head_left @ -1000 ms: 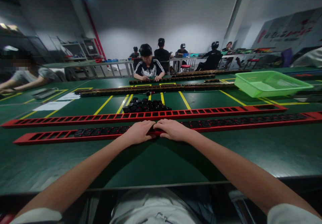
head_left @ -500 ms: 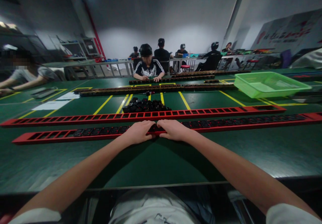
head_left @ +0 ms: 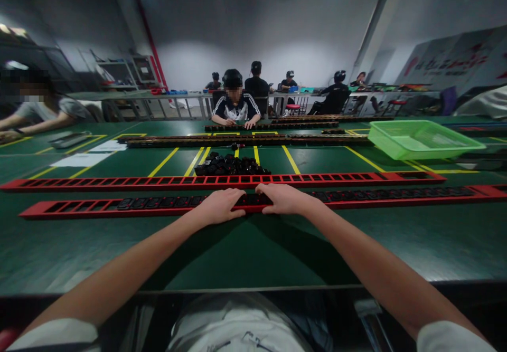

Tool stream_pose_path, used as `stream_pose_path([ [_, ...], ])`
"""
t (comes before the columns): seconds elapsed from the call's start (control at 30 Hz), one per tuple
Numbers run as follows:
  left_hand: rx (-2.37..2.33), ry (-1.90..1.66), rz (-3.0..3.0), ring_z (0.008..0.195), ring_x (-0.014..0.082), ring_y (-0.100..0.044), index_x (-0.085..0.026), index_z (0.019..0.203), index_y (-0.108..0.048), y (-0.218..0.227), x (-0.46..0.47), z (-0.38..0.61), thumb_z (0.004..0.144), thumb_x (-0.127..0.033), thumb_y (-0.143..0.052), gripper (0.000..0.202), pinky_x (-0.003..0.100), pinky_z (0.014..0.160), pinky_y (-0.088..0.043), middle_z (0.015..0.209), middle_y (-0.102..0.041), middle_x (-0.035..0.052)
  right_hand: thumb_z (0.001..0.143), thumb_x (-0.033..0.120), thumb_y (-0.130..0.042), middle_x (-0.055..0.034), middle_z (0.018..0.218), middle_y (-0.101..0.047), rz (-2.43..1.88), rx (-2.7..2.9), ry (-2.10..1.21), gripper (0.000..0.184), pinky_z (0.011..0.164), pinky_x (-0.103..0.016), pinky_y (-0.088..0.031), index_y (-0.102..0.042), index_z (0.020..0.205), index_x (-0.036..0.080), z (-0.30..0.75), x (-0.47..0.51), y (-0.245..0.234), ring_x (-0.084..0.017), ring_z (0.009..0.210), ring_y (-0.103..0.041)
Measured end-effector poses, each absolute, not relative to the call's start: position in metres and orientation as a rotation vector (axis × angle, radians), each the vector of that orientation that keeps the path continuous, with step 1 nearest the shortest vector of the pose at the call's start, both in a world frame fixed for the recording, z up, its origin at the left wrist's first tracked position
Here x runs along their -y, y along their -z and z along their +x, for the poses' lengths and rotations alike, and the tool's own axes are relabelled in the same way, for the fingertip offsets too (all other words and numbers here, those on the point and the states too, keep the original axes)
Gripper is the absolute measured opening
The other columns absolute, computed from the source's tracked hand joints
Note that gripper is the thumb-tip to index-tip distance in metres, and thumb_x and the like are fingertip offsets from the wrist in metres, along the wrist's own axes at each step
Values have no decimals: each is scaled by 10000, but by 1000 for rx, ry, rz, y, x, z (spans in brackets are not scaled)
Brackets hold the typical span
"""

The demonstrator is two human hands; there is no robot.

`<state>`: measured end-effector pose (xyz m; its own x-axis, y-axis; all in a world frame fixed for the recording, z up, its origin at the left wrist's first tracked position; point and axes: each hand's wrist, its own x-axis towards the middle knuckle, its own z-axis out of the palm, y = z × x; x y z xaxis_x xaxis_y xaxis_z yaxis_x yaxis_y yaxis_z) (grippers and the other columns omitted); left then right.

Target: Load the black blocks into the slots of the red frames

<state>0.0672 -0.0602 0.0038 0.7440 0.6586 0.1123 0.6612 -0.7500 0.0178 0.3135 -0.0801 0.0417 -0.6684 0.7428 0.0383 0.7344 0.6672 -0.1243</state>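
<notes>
A long red slotted frame point(head_left: 106, 214) lies across the green table in front of me. Flat black square pieces point(head_left: 150, 202) fill most of its slots; several at the left end are bare. My left hand point(head_left: 224, 206) grips the frame near its middle, thumb on the near edge and fingers over the far side. Just to the right, my right hand point(head_left: 283, 200) holds the same frame in a like way. A short stretch of black pieces shows between the hands. What lies under the palms is hidden.
Behind it lies a second red slotted frame point(head_left: 119, 183) with open slots. Beyond that is a heap of black pieces point(head_left: 233, 165). A green plastic basket point(head_left: 428, 138) stands at the right, white papers point(head_left: 85, 159) at the left. Long dark strips point(head_left: 277, 139) and a co-worker point(head_left: 237, 104) are farther back.
My right hand has slid a little to the right along the frame, widening the gap between the hands. My left hand stays at about the same place. The view has tilted slightly.
</notes>
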Motion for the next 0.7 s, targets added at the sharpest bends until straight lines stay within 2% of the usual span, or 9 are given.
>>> stream_pose_path([
  [0.13,1064,194,-2904,1149,295,-606,-165,1342,-505,-2,59,66,918,-546,-516,571,384,947,-471,1309,-602,156,758,373,-757,-128,1162,-653,-1431,2792,-173,489,823,-369,-500,-595,1166,159,352,81,-51,-290,998,-631],
  [0.27,1094,271,-2876,1109,300,-625,-155,1339,-518,6,56,67,904,-550,-536,588,373,913,-474,1262,-628,156,743,339,-763,-131,1181,-644,-1559,2719,-188,486,920,-395,-489,-619,1163,142,418,90,-51,-285,1053,-616],
  [0.4,1080,343,-2894,1103,296,-620,-170,1307,-545,9,56,67,888,-544,-557,561,364,911,-467,1213,-645,145,658,312,-805,-144,1192,-650,-1804,2575,-209,540,982,-456,-466,-652,1153,157,476,98,-42,-322,1108,-609],
  [0.57,1102,357,-2888,1091,289,-620,-183,1300,-555,3,58,67,876,-544,-575,557,358,912,-460,1192,-656,132,651,370,-799,-128,1182,-660,-1684,2448,-299,531,999,-472,-461,-667,1131,185,497,92,-28,-317,1106,-614],
  [0.7,1039,385,-2864,1053,301,-628,-171,1280,-573,-4,61,67,906,-569,-509,550,382,889,-462,1168,-660,138,652,399,-805,-149,1195,-648,-1656,2456,-262,548,993,-454,-465,-674,1129,163,485,85,-26,-318,1114,-608],
])
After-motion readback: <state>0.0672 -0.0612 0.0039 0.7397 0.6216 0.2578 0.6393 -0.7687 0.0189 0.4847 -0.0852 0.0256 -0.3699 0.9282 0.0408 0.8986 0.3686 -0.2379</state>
